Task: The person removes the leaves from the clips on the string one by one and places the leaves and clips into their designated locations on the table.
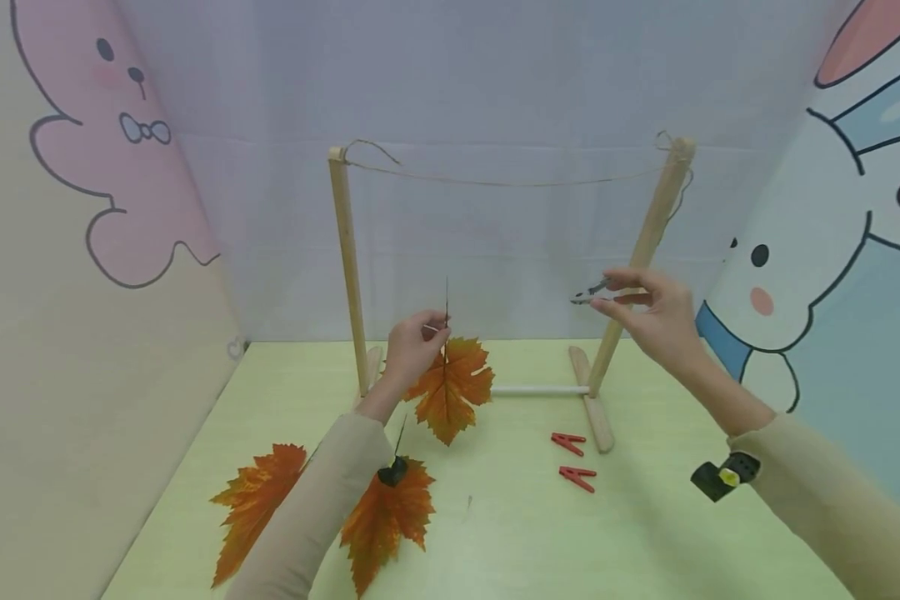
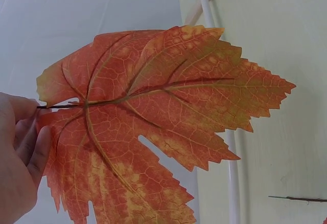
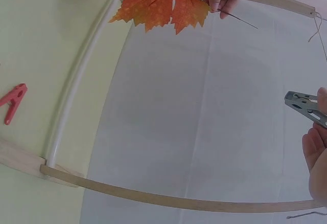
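My left hand pinches the thin dark stem of an orange maple leaf, which hangs down below the fingers. Its veined face fills much of the left wrist view, where the hand shows at the left edge. My right hand holds a grey clothespin between thumb and fingers, near the right post and below the string. A thin twine runs slack between the tops of two wooden posts, with nothing hanging on it.
Two more maple leaves lie at the table's left, partly behind the left sleeve. Two red clothespins lie before the right foot of the frame. A white rod joins the posts low down.
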A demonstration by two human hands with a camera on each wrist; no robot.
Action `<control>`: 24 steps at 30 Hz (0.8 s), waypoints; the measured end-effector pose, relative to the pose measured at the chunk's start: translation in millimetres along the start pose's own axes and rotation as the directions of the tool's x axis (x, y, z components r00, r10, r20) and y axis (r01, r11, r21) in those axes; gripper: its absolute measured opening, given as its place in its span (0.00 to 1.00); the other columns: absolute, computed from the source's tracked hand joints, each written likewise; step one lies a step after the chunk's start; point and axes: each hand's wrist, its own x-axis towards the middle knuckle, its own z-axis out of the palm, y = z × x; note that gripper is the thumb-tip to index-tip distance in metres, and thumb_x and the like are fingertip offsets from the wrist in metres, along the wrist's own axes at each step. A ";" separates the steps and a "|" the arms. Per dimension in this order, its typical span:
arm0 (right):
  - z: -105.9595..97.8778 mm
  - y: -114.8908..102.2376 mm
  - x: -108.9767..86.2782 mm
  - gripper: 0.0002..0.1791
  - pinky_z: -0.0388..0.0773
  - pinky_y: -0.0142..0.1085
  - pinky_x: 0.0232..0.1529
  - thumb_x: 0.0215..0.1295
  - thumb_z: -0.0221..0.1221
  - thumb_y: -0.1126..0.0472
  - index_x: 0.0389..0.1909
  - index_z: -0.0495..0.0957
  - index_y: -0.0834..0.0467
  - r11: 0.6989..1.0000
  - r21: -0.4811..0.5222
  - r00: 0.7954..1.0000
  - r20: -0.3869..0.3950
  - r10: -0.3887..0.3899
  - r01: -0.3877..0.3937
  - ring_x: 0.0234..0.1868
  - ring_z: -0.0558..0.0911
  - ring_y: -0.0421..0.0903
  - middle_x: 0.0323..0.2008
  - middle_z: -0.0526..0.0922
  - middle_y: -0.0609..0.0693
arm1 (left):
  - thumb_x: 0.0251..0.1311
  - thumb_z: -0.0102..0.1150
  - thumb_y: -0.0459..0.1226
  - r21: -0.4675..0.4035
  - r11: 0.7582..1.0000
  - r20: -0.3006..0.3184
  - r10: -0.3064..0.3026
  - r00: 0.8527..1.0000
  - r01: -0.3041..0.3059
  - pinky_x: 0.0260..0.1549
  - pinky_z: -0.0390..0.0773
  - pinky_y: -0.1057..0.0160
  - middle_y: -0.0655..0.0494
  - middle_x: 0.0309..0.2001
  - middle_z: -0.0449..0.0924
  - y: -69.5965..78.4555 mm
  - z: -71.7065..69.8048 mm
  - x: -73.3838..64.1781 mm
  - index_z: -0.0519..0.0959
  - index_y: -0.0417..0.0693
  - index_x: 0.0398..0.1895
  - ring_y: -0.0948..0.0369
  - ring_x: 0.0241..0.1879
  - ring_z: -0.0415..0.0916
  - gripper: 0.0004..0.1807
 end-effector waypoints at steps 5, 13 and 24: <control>6.8 30.5 -13.8 0.17 0.72 0.18 0.37 0.47 0.64 0.76 0.42 0.77 0.70 1.000 0.014 1.000 0.011 0.025 -0.026 0.34 0.75 0.26 0.34 0.80 0.56 | 0.55 0.59 0.32 -0.015 1.000 0.023 -0.023 0.999 0.024 0.29 0.79 0.64 0.52 0.32 0.81 -0.7 -2.4 -4.4 0.81 0.43 0.38 0.59 0.30 0.79 0.07; 16.2 48.2 -36.7 0.18 0.72 0.17 0.37 0.47 0.64 0.75 0.43 0.77 0.70 0.997 0.032 0.998 0.010 0.070 -0.070 0.35 0.75 0.27 0.36 0.79 0.63 | 0.55 0.59 0.31 -0.033 0.997 0.092 -0.072 0.993 0.075 0.26 0.78 0.65 0.52 0.31 0.80 -5.4 -5.2 -11.9 0.81 0.43 0.39 0.58 0.30 0.79 0.08; 25.5 35.6 -74.7 0.16 0.71 0.16 0.35 0.50 0.62 0.76 0.42 0.76 0.73 0.982 0.017 0.982 0.027 0.189 -0.189 0.34 0.74 0.25 0.35 0.79 0.66 | 0.54 0.60 0.33 -0.009 0.980 0.127 -0.194 0.973 0.197 0.23 0.76 0.67 0.54 0.31 0.80 -17.7 -5.9 -24.7 0.81 0.44 0.40 0.59 0.29 0.79 0.09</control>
